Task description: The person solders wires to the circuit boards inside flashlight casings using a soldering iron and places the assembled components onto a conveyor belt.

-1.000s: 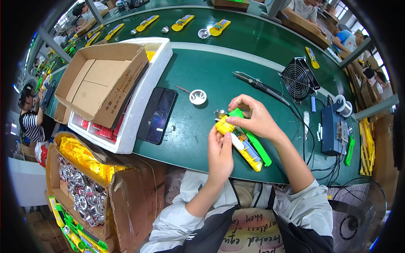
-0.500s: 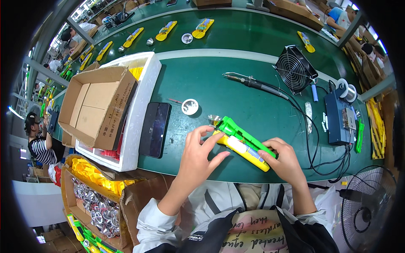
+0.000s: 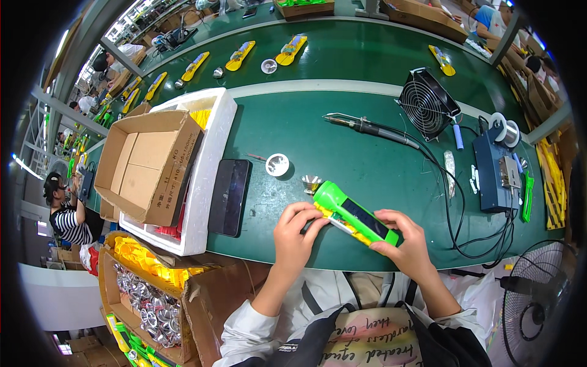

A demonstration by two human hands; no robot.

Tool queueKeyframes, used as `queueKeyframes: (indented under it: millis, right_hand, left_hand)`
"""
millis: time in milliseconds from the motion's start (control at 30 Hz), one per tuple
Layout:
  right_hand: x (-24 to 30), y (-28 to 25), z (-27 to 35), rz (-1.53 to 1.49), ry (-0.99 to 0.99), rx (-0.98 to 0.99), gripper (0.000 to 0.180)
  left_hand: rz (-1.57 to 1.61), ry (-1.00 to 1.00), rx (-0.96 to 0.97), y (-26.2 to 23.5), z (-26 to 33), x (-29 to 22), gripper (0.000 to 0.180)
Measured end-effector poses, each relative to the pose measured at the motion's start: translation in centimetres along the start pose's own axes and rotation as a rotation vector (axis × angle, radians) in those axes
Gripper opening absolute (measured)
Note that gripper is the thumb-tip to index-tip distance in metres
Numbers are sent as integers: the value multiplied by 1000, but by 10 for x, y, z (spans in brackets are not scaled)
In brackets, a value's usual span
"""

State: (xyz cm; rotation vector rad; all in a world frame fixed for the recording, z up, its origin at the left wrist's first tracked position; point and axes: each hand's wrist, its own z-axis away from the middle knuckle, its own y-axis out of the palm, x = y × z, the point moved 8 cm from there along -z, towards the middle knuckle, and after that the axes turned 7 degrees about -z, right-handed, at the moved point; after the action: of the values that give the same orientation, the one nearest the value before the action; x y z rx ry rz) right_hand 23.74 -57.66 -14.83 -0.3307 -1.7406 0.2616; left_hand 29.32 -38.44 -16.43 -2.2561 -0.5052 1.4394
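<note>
A flashlight casing lies slantwise in my hands near the bench's front edge. Its green half (image 3: 332,194), with a dark rectangular panel, rests over the yellow half (image 3: 361,237), and a strip of the inside shows along the near side. My left hand (image 3: 293,235) pinches the near edge by the wide head end. The fingers and thumb of my right hand (image 3: 406,241) close round the narrow end. A shiny reflector cup (image 3: 311,183) sits at the head end. Beyond my left hand lies a round white-rimmed reflector (image 3: 277,165).
Left stand a black phone (image 3: 228,197), a white foam box (image 3: 225,116) and a cardboard tray (image 3: 125,162). A soldering iron (image 3: 373,127), black fan (image 3: 428,105) and blue soldering station (image 3: 489,168) with cables occupy the right. Yellow casing halves (image 3: 290,50) line the far belt.
The green half has turned over onto the yellow half, so its dark panel now faces up. My right hand has shifted round the narrow end; my left hand stays by the head.
</note>
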Motion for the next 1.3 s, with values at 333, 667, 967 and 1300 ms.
queueKeyframes:
  millis: [333, 667, 967, 1300]
  right_hand:
    - [14, -6, 4, 303, -244, -160, 40]
    - [34, 23, 37, 438, -541, 357, 38]
    - [-16, -20, -35, 111, -6, 61, 31]
    - [-31, 0, -36, 12, 193, 199, 20]
  left_hand:
    - [216, -183, -130, 0, 9, 26, 22]
    - [-86, -149, -241, -46, 60, 7, 20]
    - [544, -649, 175, 18, 86, -6, 40]
    - [-36, -523, 77, -21, 44, -1, 22]
